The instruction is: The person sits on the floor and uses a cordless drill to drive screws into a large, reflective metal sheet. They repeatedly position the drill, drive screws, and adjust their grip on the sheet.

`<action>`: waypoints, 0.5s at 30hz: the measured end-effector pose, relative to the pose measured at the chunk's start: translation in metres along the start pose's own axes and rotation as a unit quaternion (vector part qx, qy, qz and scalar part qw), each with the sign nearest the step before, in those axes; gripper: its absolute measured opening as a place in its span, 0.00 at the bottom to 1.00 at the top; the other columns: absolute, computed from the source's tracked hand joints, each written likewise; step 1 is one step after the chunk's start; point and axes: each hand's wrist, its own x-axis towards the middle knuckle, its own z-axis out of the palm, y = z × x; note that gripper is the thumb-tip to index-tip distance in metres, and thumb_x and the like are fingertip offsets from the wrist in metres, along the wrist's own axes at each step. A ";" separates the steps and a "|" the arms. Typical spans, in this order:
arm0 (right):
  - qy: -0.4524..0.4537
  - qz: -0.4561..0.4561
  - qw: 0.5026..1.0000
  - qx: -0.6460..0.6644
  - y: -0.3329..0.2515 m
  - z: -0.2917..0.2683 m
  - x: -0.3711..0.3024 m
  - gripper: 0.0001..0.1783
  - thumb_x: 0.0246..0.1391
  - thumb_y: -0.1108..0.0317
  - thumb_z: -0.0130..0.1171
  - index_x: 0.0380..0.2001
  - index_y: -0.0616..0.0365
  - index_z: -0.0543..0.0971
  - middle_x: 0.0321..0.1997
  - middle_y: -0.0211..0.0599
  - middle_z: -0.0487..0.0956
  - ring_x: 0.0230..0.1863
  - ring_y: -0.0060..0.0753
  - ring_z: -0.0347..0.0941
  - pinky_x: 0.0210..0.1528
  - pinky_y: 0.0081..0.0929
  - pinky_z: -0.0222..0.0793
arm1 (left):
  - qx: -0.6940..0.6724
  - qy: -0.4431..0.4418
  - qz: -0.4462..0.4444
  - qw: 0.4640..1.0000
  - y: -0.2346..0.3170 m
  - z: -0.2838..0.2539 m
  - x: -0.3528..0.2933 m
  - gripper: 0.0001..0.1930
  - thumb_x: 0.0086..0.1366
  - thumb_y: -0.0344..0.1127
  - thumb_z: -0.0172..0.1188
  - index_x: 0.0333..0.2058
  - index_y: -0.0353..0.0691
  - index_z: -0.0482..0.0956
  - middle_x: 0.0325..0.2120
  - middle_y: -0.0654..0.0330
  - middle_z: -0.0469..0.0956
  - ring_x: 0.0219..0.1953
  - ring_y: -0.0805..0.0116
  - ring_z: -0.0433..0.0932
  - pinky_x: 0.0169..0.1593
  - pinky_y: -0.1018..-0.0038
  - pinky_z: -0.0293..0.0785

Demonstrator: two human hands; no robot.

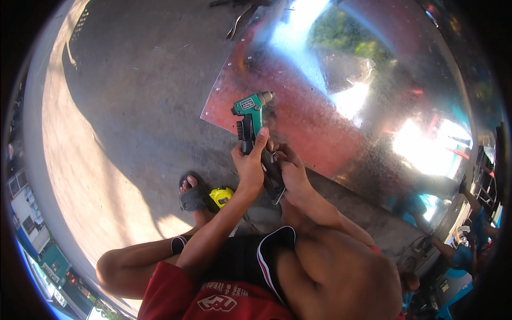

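A green and black cordless drill [252,114] points its chuck up and to the right, over the near edge of a large shiny metal sheet [341,90] lying on the concrete floor. My left hand [249,160] is wrapped around the drill's black handle. My right hand [290,170] holds the dark base of the drill, just right of the left hand. Both forearms come up from my bent knees at the lower edge.
A yellow tape measure [221,196] lies on the floor beside my sandalled left foot [192,193]. Small rivets or holes dot the sheet's left edge. Curved metal scraps [237,24] lie at the top. Another person [469,234] stands at the far right.
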 end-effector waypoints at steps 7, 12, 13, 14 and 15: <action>-0.018 -0.032 0.998 -0.046 -0.060 -0.001 0.004 0.13 0.58 0.79 0.44 0.45 0.55 0.71 0.36 0.30 0.73 0.36 0.21 0.71 0.36 0.20 0.68 | 0.009 -0.311 -0.058 0.948 0.040 -0.020 0.022 0.34 0.63 0.48 0.63 0.61 0.32 0.67 0.50 0.50 0.77 0.51 0.59 0.78 0.57 0.63 0.70; -0.065 0.027 0.997 -0.026 -0.072 -0.016 0.021 0.12 0.57 0.80 0.46 0.44 0.56 0.70 0.34 0.30 0.73 0.34 0.21 0.71 0.33 0.20 0.69 | -0.060 -0.325 -0.070 0.941 0.033 -0.016 0.021 0.32 0.64 0.47 0.62 0.60 0.34 0.66 0.52 0.51 0.73 0.55 0.58 0.72 0.61 0.61 0.63; -0.088 0.055 0.994 -0.013 -0.069 -0.017 0.019 0.12 0.57 0.80 0.47 0.44 0.56 0.70 0.34 0.30 0.72 0.35 0.21 0.71 0.33 0.19 0.69 | -0.058 -0.281 -0.059 0.956 0.027 -0.013 0.017 0.29 0.65 0.46 0.61 0.58 0.34 0.67 0.50 0.53 0.73 0.54 0.59 0.73 0.61 0.61 0.63; -0.052 0.024 0.998 -0.025 -0.065 -0.015 0.016 0.12 0.57 0.81 0.47 0.44 0.56 0.70 0.35 0.30 0.72 0.37 0.21 0.71 0.35 0.20 0.68 | -0.054 -0.248 -0.044 0.966 0.021 -0.011 0.013 0.26 0.65 0.44 0.61 0.57 0.35 0.68 0.48 0.54 0.73 0.52 0.59 0.73 0.60 0.61 0.64; -0.040 -0.002 0.998 -0.040 -0.062 -0.013 0.010 0.12 0.58 0.81 0.47 0.44 0.56 0.69 0.35 0.30 0.71 0.38 0.21 0.70 0.36 0.20 0.68 | -0.106 -0.220 -0.039 0.969 0.017 -0.010 0.007 0.18 0.66 0.37 0.63 0.50 0.36 0.72 0.41 0.57 0.77 0.45 0.68 0.75 0.53 0.69 0.70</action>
